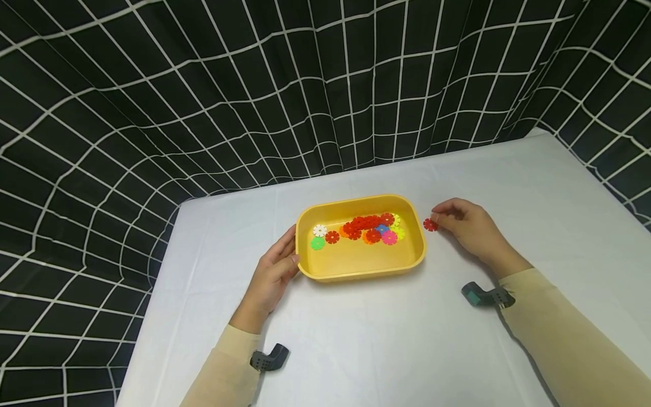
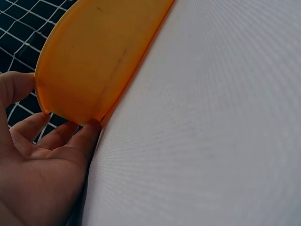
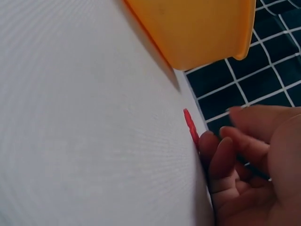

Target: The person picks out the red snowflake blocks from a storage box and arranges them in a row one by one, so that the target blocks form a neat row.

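A yellow plastic tray point(image 1: 356, 265) sits on the white table with several notched plastic snowflake discs inside. My left hand point(image 1: 272, 277) grips its left end, the thumb point(image 2: 21, 87) at the rim and the fingers against the outer wall. Beyond the right end, a single red snowflake disc point(image 1: 430, 225) lies on the cloth. My right hand point(image 1: 470, 229) is right beside that disc, its fingers loosely bent. In the right wrist view the red disc point(image 3: 190, 126) appears edge-on by the fingertips, and a gap shows between thumb and forefinger.
Inside the tray, red discs point(image 1: 366, 222) form a row, with a white disc point(image 1: 320, 230) and a green disc point(image 1: 317, 243) at the left and a pink disc point(image 1: 389, 237) at the right. A black gridded curtain point(image 1: 346, 85) hangs behind the white tablecloth point(image 1: 356, 339).
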A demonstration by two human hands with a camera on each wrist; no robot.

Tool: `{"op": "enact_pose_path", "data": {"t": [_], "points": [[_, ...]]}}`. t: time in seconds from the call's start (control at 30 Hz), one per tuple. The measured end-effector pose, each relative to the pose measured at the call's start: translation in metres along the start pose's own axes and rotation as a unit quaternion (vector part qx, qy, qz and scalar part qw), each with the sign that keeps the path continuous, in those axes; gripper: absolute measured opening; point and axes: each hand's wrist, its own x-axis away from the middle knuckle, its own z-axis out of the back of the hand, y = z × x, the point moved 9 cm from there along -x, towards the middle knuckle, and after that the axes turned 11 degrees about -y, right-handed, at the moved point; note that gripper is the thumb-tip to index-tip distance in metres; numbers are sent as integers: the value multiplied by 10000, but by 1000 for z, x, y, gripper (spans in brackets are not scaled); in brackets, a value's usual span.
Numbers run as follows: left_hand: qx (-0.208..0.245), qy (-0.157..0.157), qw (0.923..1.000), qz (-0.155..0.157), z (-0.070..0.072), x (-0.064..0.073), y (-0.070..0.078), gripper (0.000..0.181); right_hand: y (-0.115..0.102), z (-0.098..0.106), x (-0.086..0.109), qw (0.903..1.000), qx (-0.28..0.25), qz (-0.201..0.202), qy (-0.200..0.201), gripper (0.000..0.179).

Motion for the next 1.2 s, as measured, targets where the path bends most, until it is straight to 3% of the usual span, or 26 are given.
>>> {"op": "enact_pose_path", "data": {"t": [0.2,0.53,0.87,1.2], "points": [[55,11,10000,19,0,0,0,63,1,3,3,9968,-788,128,-102,46],[55,13,10000,13,0,0,-1,62,-2,6,5,9856,-1638,413,-46,62],[76,60,9999,52,0,0,-2,62,-15,5,11,9688,-2329,838,-110,62],[16,8,10000,-36,0,0,0,61,-28,3,17,9503,-2777,1387,-231,49]]}}
